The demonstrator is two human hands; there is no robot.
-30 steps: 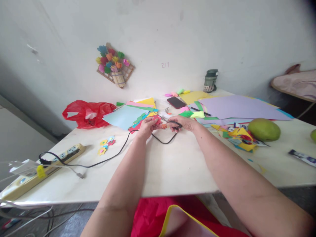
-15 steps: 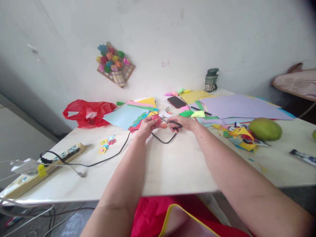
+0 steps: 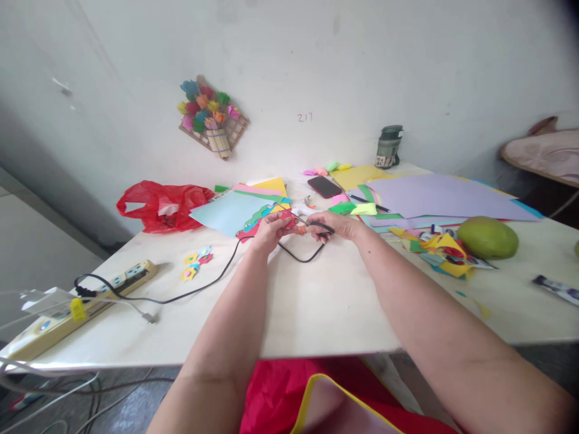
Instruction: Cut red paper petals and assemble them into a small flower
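In the middle of the table, my left hand pinches a small piece of red paper. My right hand is closed around the black handles of a pair of scissors, whose blades point left toward the red paper. Whether the blades are cutting into it is too small to tell. Behind the hands lies a white glue gun, largely hidden, and a black cord loops on the table below them. Cut strips of coloured paper lie just beyond my left hand.
Small paper flowers and a power strip are on the left, near a red plastic bag. Paper scraps, a green mango and purple sheets lie right. A phone and bottle stay behind.
The view has shifted very slightly. My hands keep almost the same pose, with the red paper and scissors still held.
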